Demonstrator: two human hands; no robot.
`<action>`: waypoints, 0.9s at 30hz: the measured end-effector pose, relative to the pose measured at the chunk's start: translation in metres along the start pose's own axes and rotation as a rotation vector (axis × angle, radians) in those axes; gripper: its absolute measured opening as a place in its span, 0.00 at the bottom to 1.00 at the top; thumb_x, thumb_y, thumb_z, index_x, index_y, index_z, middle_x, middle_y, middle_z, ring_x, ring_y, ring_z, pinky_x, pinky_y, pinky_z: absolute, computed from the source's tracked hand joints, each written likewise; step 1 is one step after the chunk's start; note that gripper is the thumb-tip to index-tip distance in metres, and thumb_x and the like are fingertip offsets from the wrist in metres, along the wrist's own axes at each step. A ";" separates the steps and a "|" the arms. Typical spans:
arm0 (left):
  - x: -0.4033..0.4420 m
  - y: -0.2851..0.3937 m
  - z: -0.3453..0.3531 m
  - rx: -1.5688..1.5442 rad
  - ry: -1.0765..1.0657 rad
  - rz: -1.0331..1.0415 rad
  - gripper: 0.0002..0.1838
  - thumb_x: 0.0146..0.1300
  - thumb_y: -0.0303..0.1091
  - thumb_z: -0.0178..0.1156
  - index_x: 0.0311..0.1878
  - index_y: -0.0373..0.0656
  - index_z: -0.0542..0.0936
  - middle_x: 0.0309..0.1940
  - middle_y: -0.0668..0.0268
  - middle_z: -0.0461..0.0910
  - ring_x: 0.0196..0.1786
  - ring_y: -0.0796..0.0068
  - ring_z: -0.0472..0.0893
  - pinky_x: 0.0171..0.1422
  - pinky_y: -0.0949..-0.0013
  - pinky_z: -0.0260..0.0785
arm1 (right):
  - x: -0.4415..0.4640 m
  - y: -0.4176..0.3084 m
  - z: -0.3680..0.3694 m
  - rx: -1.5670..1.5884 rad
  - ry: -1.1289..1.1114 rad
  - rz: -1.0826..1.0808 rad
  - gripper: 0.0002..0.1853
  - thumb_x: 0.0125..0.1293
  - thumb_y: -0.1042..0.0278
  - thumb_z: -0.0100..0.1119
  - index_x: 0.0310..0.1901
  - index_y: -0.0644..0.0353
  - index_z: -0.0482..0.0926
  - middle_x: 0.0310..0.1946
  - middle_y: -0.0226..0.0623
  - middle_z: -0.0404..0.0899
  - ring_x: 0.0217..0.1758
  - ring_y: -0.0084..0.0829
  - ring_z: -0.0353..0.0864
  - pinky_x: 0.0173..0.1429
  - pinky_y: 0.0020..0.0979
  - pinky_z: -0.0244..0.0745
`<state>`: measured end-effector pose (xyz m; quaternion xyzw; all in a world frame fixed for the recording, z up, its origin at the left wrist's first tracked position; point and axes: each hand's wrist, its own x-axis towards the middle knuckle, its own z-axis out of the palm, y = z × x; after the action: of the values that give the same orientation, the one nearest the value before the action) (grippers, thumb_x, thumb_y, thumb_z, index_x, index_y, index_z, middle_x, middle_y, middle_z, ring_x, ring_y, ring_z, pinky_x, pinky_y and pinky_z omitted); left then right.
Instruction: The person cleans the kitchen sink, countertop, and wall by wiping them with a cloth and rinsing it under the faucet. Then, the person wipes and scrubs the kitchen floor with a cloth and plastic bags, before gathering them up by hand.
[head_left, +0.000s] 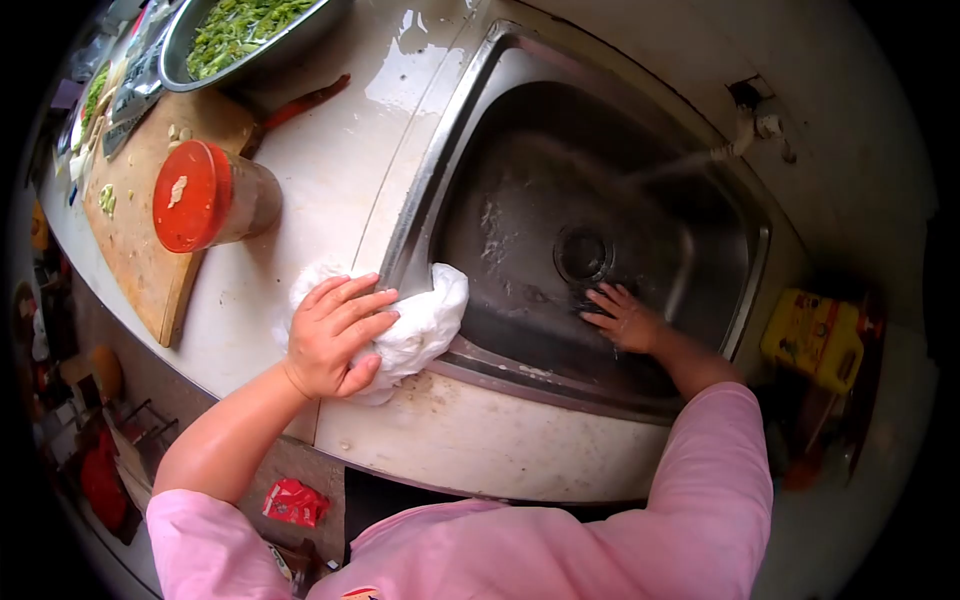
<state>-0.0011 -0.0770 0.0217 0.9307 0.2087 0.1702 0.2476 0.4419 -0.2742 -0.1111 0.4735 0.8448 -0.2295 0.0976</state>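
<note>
My left hand point(338, 335) lies on a bunched white cloth point(425, 325) at the sink's near-left rim. Its fingers are stretched out over the cloth, with the thumb apart. Part of the cloth hangs over the rim into the basin. Inside the metal sink point(500, 210), my right hand point(625, 318) reaches down with fingers spread, just beside the round drain point(583, 254). I see nothing held in it. The basin surface looks wet, with streaks of water on the left side.
A tap point(745, 140) juts from the wall over the sink. Left on the counter are a red-lidded jar point(200, 197), a wooden cutting board point(130, 220), a knife point(308, 100) and a metal basin point(178, 60) of chopped greens. A yellow container point(815, 340) stands at right.
</note>
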 end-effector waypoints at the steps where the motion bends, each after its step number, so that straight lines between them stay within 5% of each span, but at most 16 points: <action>1: 0.001 0.000 0.000 0.001 0.002 0.002 0.19 0.53 0.44 0.48 0.42 0.43 0.78 0.48 0.61 0.77 0.55 0.58 0.73 0.60 0.58 0.60 | 0.014 -0.008 -0.004 0.066 0.056 -0.087 0.22 0.58 0.62 0.53 0.56 0.44 0.71 0.67 0.36 0.56 0.70 0.43 0.52 0.68 0.48 0.53; 6: 0.003 0.001 0.000 0.011 0.009 0.010 0.19 0.54 0.44 0.47 0.40 0.42 0.78 0.46 0.60 0.78 0.53 0.57 0.74 0.58 0.56 0.61 | 0.169 -0.052 -0.010 0.083 0.387 -0.190 0.23 0.59 0.56 0.54 0.57 0.47 0.70 0.64 0.42 0.58 0.68 0.45 0.55 0.67 0.49 0.52; 8: 0.004 0.001 -0.001 0.018 0.013 0.012 0.19 0.55 0.44 0.47 0.40 0.42 0.78 0.46 0.59 0.78 0.53 0.56 0.74 0.58 0.56 0.61 | 0.194 -0.055 -0.039 0.117 0.339 0.118 0.24 0.61 0.52 0.50 0.59 0.47 0.68 0.67 0.40 0.52 0.70 0.43 0.50 0.70 0.46 0.46; 13: 0.002 0.003 0.001 0.020 0.023 0.010 0.20 0.55 0.45 0.46 0.40 0.41 0.78 0.46 0.59 0.78 0.53 0.56 0.74 0.58 0.56 0.61 | 0.177 0.018 -0.027 0.035 0.566 0.681 0.28 0.60 0.52 0.52 0.62 0.51 0.64 0.68 0.45 0.49 0.69 0.45 0.50 0.70 0.45 0.46; 17: 0.001 0.003 0.003 0.024 0.028 0.002 0.20 0.56 0.45 0.45 0.40 0.40 0.78 0.46 0.58 0.78 0.53 0.55 0.74 0.59 0.55 0.61 | 0.075 0.070 0.008 0.235 0.718 0.737 0.36 0.60 0.50 0.54 0.67 0.54 0.54 0.68 0.53 0.46 0.70 0.53 0.44 0.71 0.46 0.43; 19: 0.001 0.003 0.002 0.032 0.030 0.005 0.20 0.56 0.45 0.45 0.39 0.40 0.78 0.46 0.58 0.78 0.53 0.54 0.75 0.58 0.54 0.61 | 0.029 0.057 0.027 0.101 0.619 1.049 0.41 0.59 0.47 0.54 0.68 0.54 0.48 0.69 0.56 0.40 0.70 0.56 0.41 0.71 0.49 0.41; 22: 0.001 0.004 0.004 0.028 0.046 0.014 0.20 0.57 0.45 0.45 0.39 0.39 0.78 0.44 0.58 0.78 0.52 0.53 0.75 0.58 0.55 0.61 | 0.006 -0.007 0.039 -0.029 0.185 1.114 0.44 0.58 0.42 0.53 0.69 0.56 0.46 0.69 0.58 0.32 0.70 0.58 0.39 0.70 0.52 0.39; 25: 0.002 0.004 0.001 0.032 0.033 0.010 0.20 0.57 0.45 0.45 0.38 0.39 0.78 0.44 0.57 0.79 0.52 0.53 0.75 0.57 0.55 0.62 | 0.003 0.004 0.028 0.260 0.069 1.057 0.45 0.58 0.39 0.51 0.69 0.56 0.44 0.69 0.55 0.27 0.71 0.59 0.36 0.70 0.54 0.35; 27: 0.003 0.004 0.002 0.029 0.029 0.008 0.20 0.56 0.45 0.45 0.38 0.39 0.78 0.44 0.57 0.79 0.52 0.53 0.75 0.57 0.55 0.62 | 0.022 0.050 0.025 0.137 0.289 1.121 0.43 0.57 0.39 0.51 0.68 0.54 0.48 0.69 0.55 0.33 0.71 0.57 0.38 0.70 0.53 0.35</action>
<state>0.0031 -0.0793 0.0227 0.9324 0.2111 0.1818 0.2304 0.4715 -0.2474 -0.1560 0.8800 0.4534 -0.1299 0.0569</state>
